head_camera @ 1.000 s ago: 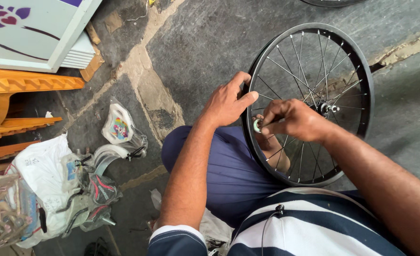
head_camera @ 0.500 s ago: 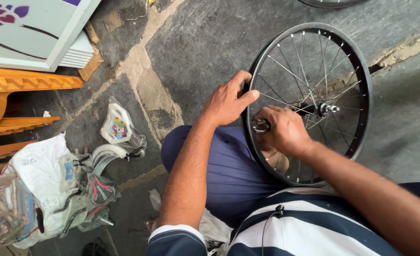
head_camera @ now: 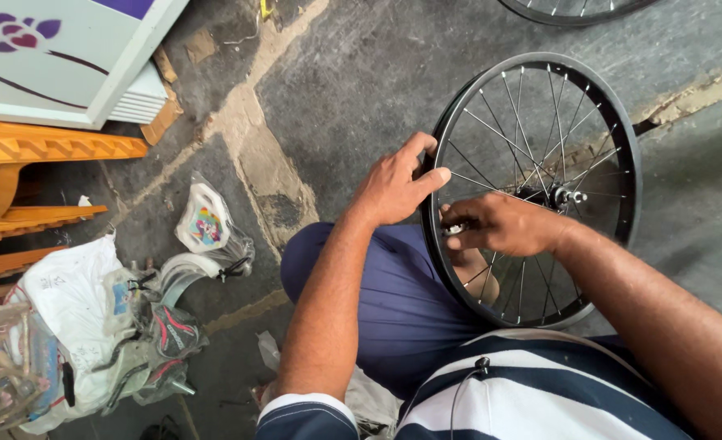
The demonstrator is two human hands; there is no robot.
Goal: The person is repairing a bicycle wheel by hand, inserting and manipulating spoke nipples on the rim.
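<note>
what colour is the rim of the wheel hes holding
Black rim, with silver spokes; it shows in the head view.

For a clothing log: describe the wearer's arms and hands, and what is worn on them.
Both the left hand and the right hand are bare: no gloves, rings or watch show. The forearms are uncovered. The left arm ends in a short sleeve, navy with a white stripe at the cuff, matching the striped shirt. The right sleeve is out of view.

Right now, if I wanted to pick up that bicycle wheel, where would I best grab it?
Probably the black rim of the bicycle wheel, at its far bare edge, coming from outside. The spokes are thin, and the left hand and right hand crowd the near side.
</note>
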